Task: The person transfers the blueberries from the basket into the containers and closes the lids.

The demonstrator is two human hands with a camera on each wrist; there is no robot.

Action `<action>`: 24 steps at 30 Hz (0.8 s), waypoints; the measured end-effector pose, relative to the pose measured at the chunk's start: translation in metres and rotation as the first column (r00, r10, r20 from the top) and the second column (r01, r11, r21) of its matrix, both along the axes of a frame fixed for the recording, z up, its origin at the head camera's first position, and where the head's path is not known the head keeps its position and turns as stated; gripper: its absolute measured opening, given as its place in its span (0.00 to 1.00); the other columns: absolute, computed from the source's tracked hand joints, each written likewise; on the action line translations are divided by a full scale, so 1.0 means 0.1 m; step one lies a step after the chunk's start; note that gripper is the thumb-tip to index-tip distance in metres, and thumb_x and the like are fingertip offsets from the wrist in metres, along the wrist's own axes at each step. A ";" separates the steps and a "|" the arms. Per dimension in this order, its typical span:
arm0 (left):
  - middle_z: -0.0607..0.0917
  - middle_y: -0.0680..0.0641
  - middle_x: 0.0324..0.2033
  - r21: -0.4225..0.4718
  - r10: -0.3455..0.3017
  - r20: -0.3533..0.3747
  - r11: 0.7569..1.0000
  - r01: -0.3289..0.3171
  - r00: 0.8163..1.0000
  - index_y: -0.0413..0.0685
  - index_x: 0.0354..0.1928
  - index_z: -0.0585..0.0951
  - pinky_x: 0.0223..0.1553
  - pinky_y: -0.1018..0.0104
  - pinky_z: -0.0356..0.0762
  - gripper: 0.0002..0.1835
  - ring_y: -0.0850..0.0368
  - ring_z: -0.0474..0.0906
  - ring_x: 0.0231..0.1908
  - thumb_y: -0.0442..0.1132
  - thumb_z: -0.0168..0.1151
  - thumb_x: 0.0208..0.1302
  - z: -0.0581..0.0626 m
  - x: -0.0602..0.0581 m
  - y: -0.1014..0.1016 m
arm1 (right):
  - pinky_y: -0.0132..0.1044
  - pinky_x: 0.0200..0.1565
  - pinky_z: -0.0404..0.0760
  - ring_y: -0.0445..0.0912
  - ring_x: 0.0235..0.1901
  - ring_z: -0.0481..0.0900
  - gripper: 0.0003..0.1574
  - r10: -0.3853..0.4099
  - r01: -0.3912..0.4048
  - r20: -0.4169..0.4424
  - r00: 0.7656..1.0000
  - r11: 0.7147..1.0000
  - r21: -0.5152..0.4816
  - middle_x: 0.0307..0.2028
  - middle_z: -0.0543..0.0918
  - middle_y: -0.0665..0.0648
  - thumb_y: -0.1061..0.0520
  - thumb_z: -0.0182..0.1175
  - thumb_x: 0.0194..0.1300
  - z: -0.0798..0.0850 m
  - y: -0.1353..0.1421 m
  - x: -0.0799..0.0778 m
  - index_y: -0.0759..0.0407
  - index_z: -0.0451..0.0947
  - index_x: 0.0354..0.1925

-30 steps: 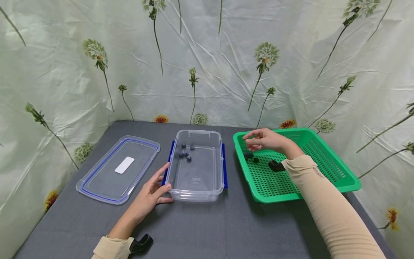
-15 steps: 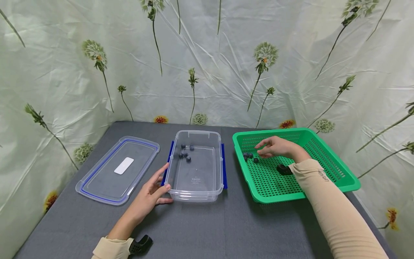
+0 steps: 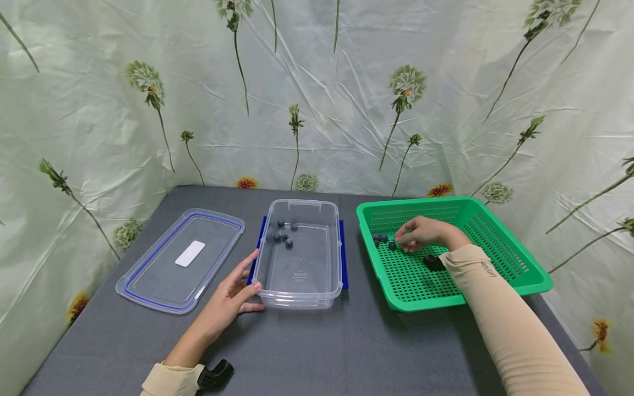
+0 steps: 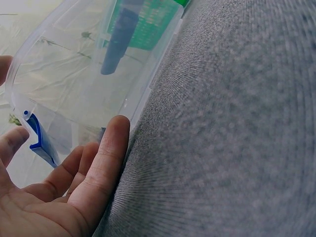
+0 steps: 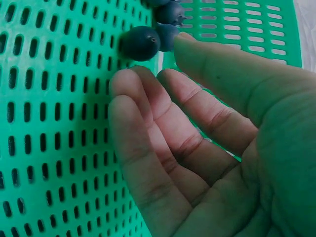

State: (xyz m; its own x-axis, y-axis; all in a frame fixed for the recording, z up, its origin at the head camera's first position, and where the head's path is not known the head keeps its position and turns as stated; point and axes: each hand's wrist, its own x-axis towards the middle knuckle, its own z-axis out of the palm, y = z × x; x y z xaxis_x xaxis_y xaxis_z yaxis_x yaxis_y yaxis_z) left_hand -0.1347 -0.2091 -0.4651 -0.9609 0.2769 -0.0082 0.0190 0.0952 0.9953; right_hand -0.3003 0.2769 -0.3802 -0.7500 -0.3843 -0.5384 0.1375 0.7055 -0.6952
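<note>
In the head view my left hand (image 3: 225, 302) rests at the near left corner of a clear plastic food container (image 3: 302, 275), its fingers along the side by a blue latch. Several blueberries (image 3: 289, 243) lie in the container's far left part. My right hand (image 3: 426, 234) is lowered into a green plastic basket (image 3: 421, 302), fingers loosely bent, with nothing held. In the right wrist view a blueberry (image 5: 140, 43) lies just beyond the fingertips, with more beside it. The left wrist view has my fingers (image 4: 111, 153) against the container's clear wall.
A clear lid (image 3: 158, 280) with a blue seal and a white label lies left of the container on the grey tablecloth (image 3: 297, 352). A flower-printed curtain (image 3: 337, 121) hangs behind the table. The basket's raised rim surrounds my right hand.
My right hand has moved from above the basket's left rim rightward and down into it, close to the blueberries. The left hand and the container have stayed in place.
</note>
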 end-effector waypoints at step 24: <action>0.64 0.25 0.71 0.016 -0.009 -0.006 1.000 0.009 1.000 0.64 0.87 0.53 0.48 0.55 0.93 0.39 0.32 0.76 0.62 0.36 0.55 0.83 0.00 0.01 0.00 | 0.39 0.47 0.89 0.43 0.37 0.85 0.21 0.013 -0.013 -0.005 1.000 0.998 0.061 0.36 0.87 0.55 0.58 0.61 0.80 -0.04 -0.12 0.02 0.73 0.79 0.62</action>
State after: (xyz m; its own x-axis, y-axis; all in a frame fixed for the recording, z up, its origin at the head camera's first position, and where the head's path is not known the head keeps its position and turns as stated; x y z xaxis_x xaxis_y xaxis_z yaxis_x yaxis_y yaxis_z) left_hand -0.1340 -0.2095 -0.4656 -0.9583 0.2858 0.0022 0.0258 0.0788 0.9966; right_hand -0.2980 0.2650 -0.3838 -0.7479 -0.3603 -0.5575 0.1248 0.7485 -0.6513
